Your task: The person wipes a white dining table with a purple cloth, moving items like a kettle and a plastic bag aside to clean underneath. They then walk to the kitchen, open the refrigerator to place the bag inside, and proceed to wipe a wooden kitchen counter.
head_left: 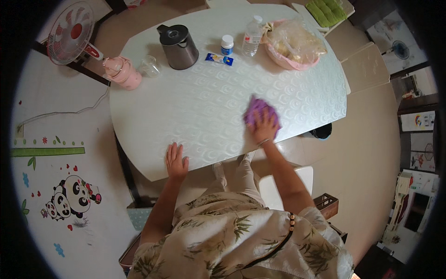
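Under my right hand (264, 123) a crumpled purple cloth (260, 108) is pressed against the pale patterned tabletop (200, 111), near its front edge on the right. The fingers lie spread over the cloth, and its edges stick out around them. My left hand (175, 160) rests flat at the table's front edge, left of the middle, fingers stretched out and nothing in it.
Along the table's far side stand a pink bottle (123, 73), a clear glass (150, 66), a dark kettle (179, 47), a small white-and-blue bottle (227, 45), a blue tube or packet (219, 59), a water bottle (252, 37) and a pink basket (290, 63) with plastic bags. A fan (72, 35) stands left; a white stool (285, 186) is beside me.
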`<action>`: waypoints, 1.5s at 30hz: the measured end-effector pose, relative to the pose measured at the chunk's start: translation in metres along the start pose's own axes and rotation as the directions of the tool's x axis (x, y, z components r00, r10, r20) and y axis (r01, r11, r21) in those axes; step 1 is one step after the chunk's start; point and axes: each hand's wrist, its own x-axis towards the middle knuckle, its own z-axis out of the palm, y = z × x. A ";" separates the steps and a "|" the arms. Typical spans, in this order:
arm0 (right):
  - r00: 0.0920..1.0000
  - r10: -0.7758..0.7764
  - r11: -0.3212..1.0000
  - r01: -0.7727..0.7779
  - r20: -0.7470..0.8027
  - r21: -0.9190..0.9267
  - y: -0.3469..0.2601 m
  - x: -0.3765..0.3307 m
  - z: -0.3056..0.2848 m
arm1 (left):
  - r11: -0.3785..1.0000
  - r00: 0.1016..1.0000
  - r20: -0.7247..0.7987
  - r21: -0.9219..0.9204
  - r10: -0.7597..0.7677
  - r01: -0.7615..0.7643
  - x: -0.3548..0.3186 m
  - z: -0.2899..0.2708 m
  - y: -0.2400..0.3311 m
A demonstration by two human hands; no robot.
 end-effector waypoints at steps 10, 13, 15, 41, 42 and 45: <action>0.969 -0.219 0.971 0.228 -0.117 0.066 0.038 -0.025 0.007 | 0.995 0.998 -0.069 -0.102 0.009 -0.016 -0.002 -0.003 0.007; 0.999 0.027 0.999 -0.026 0.043 -0.021 0.063 0.011 0.004 | 0.990 0.998 -0.054 -0.138 0.018 -0.025 -0.004 -0.007 0.003; 0.966 0.194 0.981 -0.196 0.171 -0.006 0.020 0.022 -0.016 | 0.991 1.000 -0.006 -0.135 -0.011 0.010 -0.004 -0.017 0.007; 0.998 -0.043 0.531 0.059 -0.042 0.846 0.106 -0.074 -0.053 | 0.986 0.957 0.285 0.169 -0.050 0.001 0.181 0.040 0.124; 0.999 -0.035 0.518 0.027 -0.011 0.855 0.110 -0.076 -0.053 | 0.972 0.955 0.258 0.215 -0.149 0.094 0.181 0.031 0.104; 1.000 0.010 0.559 -0.004 -0.002 0.829 0.107 -0.081 -0.053 | 0.922 0.928 0.171 0.268 -0.331 0.280 0.159 -0.002 0.033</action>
